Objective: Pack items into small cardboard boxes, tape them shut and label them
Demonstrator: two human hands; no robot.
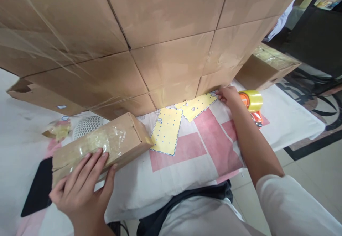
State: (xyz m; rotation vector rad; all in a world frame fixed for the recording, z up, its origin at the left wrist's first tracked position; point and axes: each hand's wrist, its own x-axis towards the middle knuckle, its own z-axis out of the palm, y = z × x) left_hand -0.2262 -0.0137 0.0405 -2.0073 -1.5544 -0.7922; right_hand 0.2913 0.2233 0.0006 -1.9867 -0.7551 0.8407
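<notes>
Seen from the head camera, a small cardboard box wrapped in clear tape is pressed under the spread fingers of the left hand, while the right hand, loosely curled and holding nothing, is stretched forward to touch a yellow perforated sheet, with an orange tape dispenser just beyond it.

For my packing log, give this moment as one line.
left hand: flat on taped box | right hand: beside tape dispenser, at yellow sheet | behind: stacked cartons
</notes>
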